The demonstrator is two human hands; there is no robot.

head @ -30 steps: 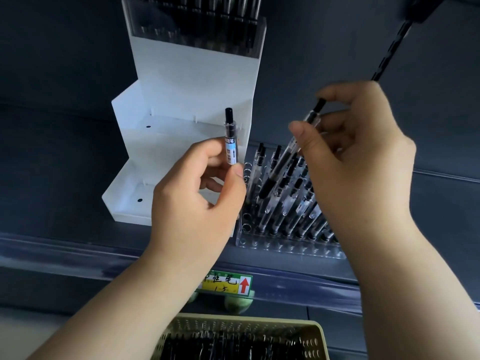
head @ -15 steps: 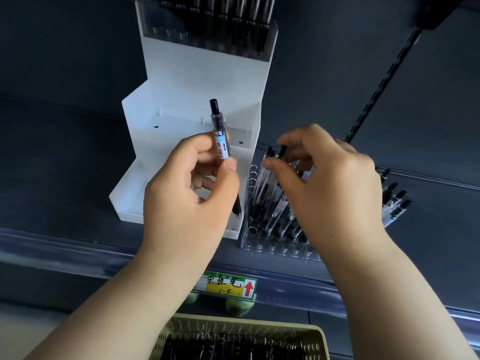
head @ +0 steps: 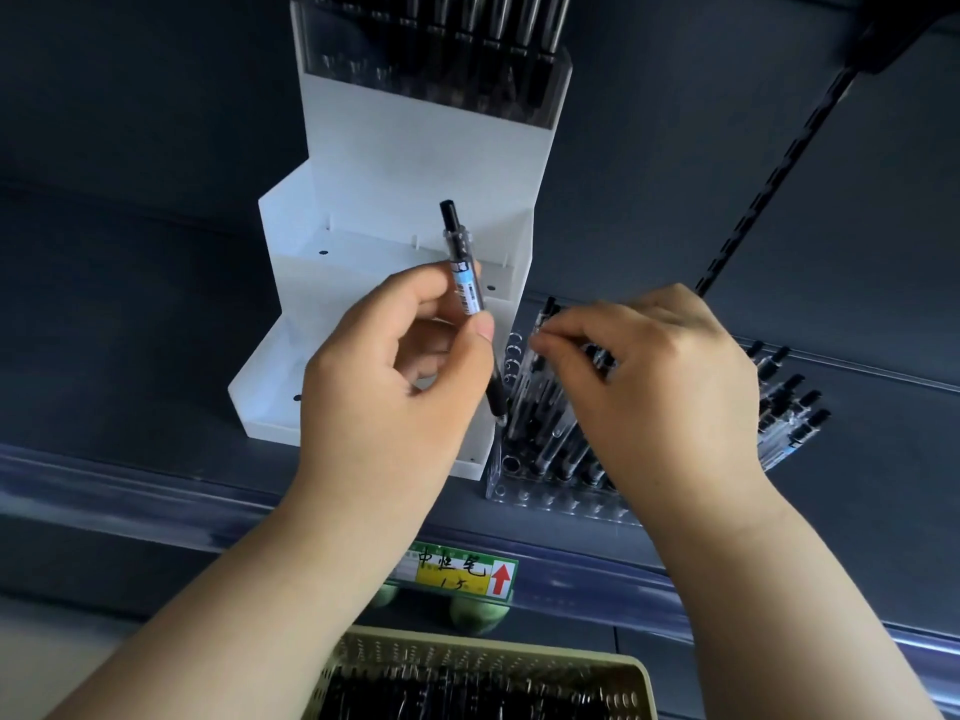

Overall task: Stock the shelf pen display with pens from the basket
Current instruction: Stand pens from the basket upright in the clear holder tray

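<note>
Pen w/ black clicker up & blue label on the barrel sits just left of the clear rack, slightly tilted, tip down near the rack's left edge. L hand pinches it mid-barrel btwn thumb & forefinger, other fingers curled under. 2nd pen stands in the rack's left side. R hand, over the rack, pinches its upper end w/ thumb & forefinger tips, remaining fingers bent over the rack's other pens. Rack holds leaning clear-barrel pens; open holes show along its left column & front row. More pen tops stick out at the rack's right side, past the R wrist. White stepped stand is right beside the rack's left, its top tier holding dark pens. Below the rack on the shelf edge is a yellow-green price label w/ red arrow. Lower again is the olive basket w/ dark pens inside.
</note>
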